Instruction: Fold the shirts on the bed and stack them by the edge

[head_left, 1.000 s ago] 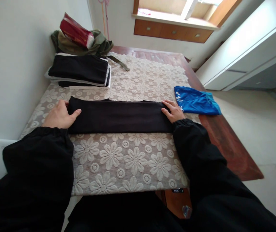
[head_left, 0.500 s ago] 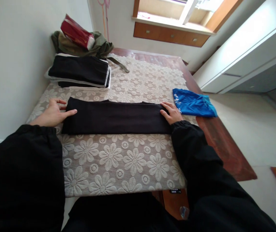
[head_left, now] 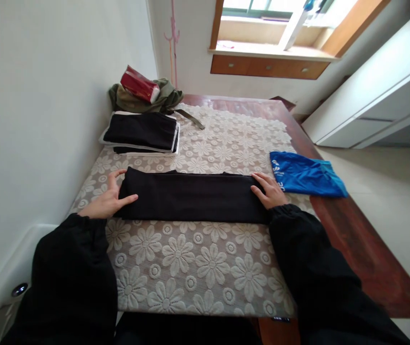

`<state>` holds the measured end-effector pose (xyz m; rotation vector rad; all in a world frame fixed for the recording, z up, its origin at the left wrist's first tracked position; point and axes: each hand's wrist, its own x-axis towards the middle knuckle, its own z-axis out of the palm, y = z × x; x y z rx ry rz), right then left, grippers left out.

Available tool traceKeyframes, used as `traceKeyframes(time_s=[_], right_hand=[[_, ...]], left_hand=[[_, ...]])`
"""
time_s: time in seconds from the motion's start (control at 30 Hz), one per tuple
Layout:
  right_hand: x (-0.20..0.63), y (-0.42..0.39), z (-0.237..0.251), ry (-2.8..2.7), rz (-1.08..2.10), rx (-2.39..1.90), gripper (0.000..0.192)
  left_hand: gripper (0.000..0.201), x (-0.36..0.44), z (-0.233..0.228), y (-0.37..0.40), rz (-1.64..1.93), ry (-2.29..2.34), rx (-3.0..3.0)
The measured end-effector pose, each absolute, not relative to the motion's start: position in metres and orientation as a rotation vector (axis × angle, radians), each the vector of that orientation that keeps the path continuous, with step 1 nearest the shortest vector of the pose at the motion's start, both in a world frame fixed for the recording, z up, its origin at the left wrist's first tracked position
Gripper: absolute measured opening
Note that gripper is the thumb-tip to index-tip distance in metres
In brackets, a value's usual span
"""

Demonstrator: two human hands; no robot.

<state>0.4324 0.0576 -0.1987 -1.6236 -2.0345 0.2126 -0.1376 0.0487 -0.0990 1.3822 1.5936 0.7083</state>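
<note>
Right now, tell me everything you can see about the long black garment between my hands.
The black garment is folded into a long, narrow, flat band of soft matte fabric lying crosswise on the floral lace tablecloth. Its edges look fairly straight, with a small bump along the far edge. The left hand rests at its left end, thumb on the cloth; the right hand lies flat on its right end. Nothing else touches it.

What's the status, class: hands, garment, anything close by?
Left hand and right hand flat on the ends of the folded black garment. Blue cloth just beside right hand. Folded pile behind.
</note>
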Motion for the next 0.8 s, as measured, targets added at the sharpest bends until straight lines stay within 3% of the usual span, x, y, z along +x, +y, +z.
traceKeyframes(time_s=[0.1, 0.23, 0.47, 0.57, 0.73, 0.8], right_hand=[[0.431, 0.057, -0.192, -1.993, 0.221, -1.633, 0.058], [0.418, 0.051, -0.171, -1.83, 0.33, -1.468, 0.05], [0.361, 0.026, -0.139, -1.356, 1.334, -1.0, 0.046], [0.342, 0.016, -0.127, -1.263, 1.572, -0.876, 0.059], [0.345, 0.009, -0.108, -1.258, 1.577, -1.015, 0.111], [0.354, 0.012, -0.11, -1.252, 1.509, -1.135, 0.117]], left_hand=[[0.124, -0.132, -0.094, 0.044, 0.773, 1.499, 1.208], [0.126, -0.137, -0.062, 0.039, 0.938, 1.54, 1.048], [0.098, -0.107, 0.005, 0.041, 1.246, 1.363, 1.062], [0.107, -0.057, 0.023, 0.044, 1.227, 1.173, 1.149], [0.075, 0.013, 0.02, 0.039, 0.916, 0.851, 1.337], [0.07, 0.021, -0.001, 0.04, 0.927, 0.886, 1.428]])
